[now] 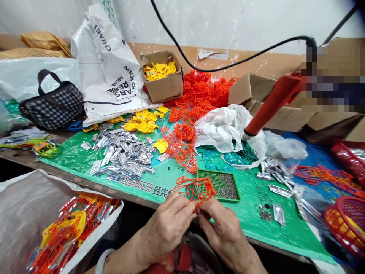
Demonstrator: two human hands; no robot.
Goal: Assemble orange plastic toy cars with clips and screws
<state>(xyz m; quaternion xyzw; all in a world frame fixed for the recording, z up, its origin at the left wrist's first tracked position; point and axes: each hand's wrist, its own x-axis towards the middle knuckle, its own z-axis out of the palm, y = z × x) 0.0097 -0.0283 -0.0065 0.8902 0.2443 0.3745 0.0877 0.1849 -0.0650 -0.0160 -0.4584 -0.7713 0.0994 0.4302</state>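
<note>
An orange plastic lattice frame is held up in front of me, over the table's near edge. My left hand pinches its lower left side between thumb and fingers. My right hand grips its lower right corner, and the fingertips of both hands nearly meet. Whether a smaller part sits between the fingertips is hidden. Just beyond the frame lies a green tray with a mesh-patterned bottom and many small dark metal pieces heaped on its right side.
Silvery metal plates and yellow plastic parts are piled at left, with orange frames behind. A red handheld tool hangs from a black cable at right. An open white sack of parts stands front left; a red basket is at right.
</note>
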